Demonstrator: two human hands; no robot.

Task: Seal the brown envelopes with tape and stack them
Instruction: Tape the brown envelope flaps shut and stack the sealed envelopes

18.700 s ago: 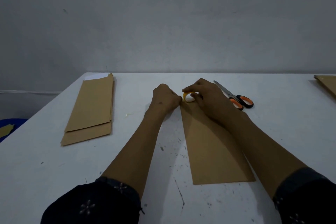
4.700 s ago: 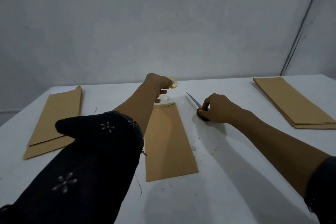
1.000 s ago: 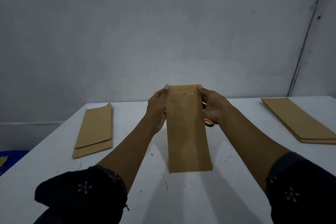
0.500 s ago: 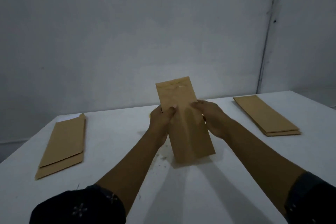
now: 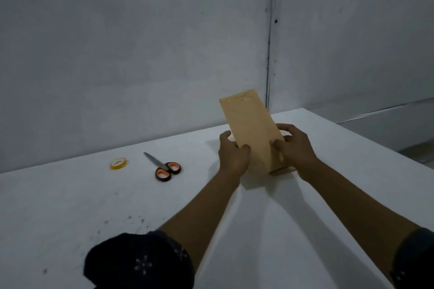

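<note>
Brown envelope point(image 5: 252, 129) is pinched at its edges by left hand point(image 5: 232, 156) and right hand point(image 5: 294, 148), its long axis tilting toward 11 o'clock, directly over the partly hidden stack point(image 5: 283, 169).

**One head-worn view, looking forward and down over the table**

A single wide-angle camera sits on the person's head, so no second view overlaps it. It faces forward and down across the white table point(image 5: 70, 206) toward a grey wall corner beyond the table's far edge. Both forearms reach out from the bottom edge, close to the lens. The table fills the lower half, the wall the upper half.
</note>
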